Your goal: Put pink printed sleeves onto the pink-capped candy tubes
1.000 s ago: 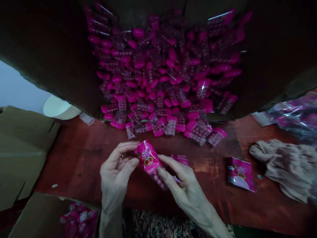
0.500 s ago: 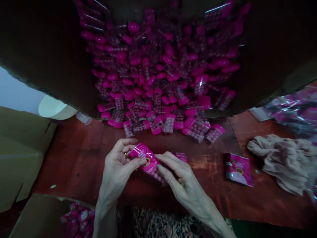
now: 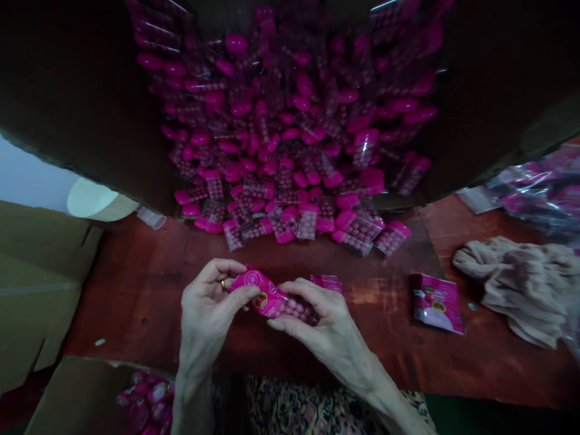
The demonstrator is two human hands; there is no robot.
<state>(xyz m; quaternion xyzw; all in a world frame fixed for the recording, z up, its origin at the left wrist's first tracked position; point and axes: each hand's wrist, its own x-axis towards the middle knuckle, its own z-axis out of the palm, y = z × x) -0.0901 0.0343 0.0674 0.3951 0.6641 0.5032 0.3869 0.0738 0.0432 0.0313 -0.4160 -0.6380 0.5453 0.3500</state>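
My left hand [image 3: 211,308] pinches a pink printed sleeve [image 3: 254,294] between thumb and fingers, and a gold ring shows on one finger. My right hand [image 3: 324,326] grips a clear candy container [image 3: 296,308] full of small pink balls. One end of that container sits inside the sleeve, while its other part, toward my right palm, is bare. Behind my right hand, partly hidden, lies more flat pink printed film [image 3: 328,283]. Farther right on the table is a stack of flat pink sleeves [image 3: 437,304].
A big cardboard box [image 3: 81,121] opens toward me, with many pink-capped candy containers [image 3: 285,172] spilling onto the red-brown table [image 3: 172,290]. A beige cloth [image 3: 516,278] lies right, near a shiny plastic bag [image 3: 544,187]. A white bowl [image 3: 99,200] stands left; wrapped pieces [image 3: 149,399] fill a lower-left box.
The container and sleeve have turned to lie more level. My right fingers have shifted along the container, and more of its pink balls show. The view has moved slightly.
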